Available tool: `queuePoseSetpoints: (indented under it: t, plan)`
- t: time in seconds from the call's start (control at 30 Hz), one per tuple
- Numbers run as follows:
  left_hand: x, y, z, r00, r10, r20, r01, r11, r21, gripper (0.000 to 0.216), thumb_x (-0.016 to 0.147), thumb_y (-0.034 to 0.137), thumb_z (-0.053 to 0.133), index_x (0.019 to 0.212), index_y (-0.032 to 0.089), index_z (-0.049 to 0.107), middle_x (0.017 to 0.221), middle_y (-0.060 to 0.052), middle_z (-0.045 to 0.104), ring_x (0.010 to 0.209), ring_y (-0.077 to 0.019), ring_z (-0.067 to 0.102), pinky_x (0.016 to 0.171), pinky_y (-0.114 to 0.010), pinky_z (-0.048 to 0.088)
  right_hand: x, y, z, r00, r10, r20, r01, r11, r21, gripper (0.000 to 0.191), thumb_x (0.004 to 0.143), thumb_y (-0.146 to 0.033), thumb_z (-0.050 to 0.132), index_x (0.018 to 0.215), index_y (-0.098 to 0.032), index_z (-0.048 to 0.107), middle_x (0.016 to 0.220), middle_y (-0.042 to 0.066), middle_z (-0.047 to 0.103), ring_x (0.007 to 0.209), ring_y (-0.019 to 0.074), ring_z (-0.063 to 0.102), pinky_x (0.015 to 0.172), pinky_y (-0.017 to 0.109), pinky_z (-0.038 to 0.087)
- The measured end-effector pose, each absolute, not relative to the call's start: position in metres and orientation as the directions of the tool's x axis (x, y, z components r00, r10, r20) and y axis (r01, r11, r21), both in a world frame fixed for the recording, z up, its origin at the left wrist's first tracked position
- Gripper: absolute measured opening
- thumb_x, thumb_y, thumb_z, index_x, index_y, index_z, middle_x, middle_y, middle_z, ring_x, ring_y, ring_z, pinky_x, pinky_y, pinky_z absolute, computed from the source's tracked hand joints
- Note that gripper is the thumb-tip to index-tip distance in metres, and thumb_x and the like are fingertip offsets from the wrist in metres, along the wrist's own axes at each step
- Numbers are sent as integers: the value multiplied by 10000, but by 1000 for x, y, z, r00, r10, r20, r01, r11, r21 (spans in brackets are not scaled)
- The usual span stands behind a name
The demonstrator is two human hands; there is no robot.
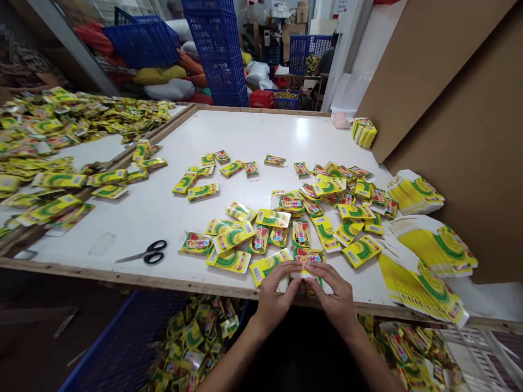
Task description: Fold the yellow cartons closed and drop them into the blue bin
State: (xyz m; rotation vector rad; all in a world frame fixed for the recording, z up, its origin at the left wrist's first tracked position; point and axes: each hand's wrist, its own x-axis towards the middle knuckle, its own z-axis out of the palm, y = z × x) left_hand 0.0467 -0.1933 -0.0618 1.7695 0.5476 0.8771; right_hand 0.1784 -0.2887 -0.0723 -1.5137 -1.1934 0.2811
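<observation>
Both hands meet at the near edge of a white-topped table [253, 130] with a wooden rim, and the left hand [278, 291] and the right hand [335, 294] pinch one small yellow printed cardboard box [302, 273] between thumbs and fingers, a white end flap showing in the gap between them; the fingers hide much of it, so its exact state cannot be told. Just beyond the fingertips lies a loose spread of small yellow-and-green cardboard boxes [273, 218], some showing a red-fruit face with the word "TWINS", many overlapping at odd angles. To the right, fanned stacks of flat yellow cardboard cartons [425, 286] rest along the table, below a large brown cardboard sheet [461, 163] that stands on edge. A neat yellow block of cartons [363, 133] sits at the far right corner, beside a small pink object [340, 121]. On the left, black-handled metal scissors [154, 252] lie near a clear flat plastic rectangle [102, 244], well apart from the hands. A heap of yellow-green packets [106, 116] covers the left section past a wooden divider. Below the near edge, a blue plastic crate [107, 340] holds more boxes.
</observation>
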Motion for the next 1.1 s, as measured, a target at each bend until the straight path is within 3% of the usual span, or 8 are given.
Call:
queuePoseSetpoints:
  t: [0.3,0.5,0.7,0.8,0.9,1.1]
  plan:
    - [52,-194,-63,568,792,223,-57,-232,971,100,851,217,609,905,197,690,906,-53,702,885,-198,652,846,-329,505,175,-284,-65,550,750,367,525,32,-851,79,876,-275,607,911,-249,673,882,35,712,867,209,638,788,364,504]
    - [54,-189,-76,616,732,290,-113,-282,953,137,850,221,620,939,219,723,928,-61,710,934,-210,644,841,-334,509,176,-287,-77,510,753,416,524,112,-844,128,886,-238,580,963,-256,682,944,50,695,922,214,635,823,379,509]
    - [17,-183,-54,553,779,297,15,-366,931,168,871,245,577,942,241,729,918,-61,702,924,-220,643,830,-332,512,177,-291,-78,499,774,388,481,125,-868,203,889,-257,566,1064,-263,668,995,60,687,950,220,642,849,389,520]
    - [-31,-167,-28,518,803,294,213,-454,865,184,884,246,536,956,251,705,960,-63,669,942,-224,626,840,-339,501,179,-292,-78,561,757,334,440,69,-895,239,898,-277,548,1116,-244,640,971,59,694,909,212,648,822,371,527]
    - [-53,-154,-19,552,782,288,441,-567,696,208,832,262,602,1026,251,675,1093,-75,622,1054,-256,576,930,-388,457,177,-286,-82,576,764,291,418,31,-908,191,910,-287,522,1005,-233,679,948,61,702,904,217,648,805,366,525]
    - [12,-145,-70,753,634,178,446,-690,570,539,657,227,761,1165,242,581,1125,-105,623,1056,-303,565,899,-446,453,162,-264,-79,467,830,304,408,103,-907,191,914,-282,522,983,-235,694,931,55,714,883,205,657,790,345,524]
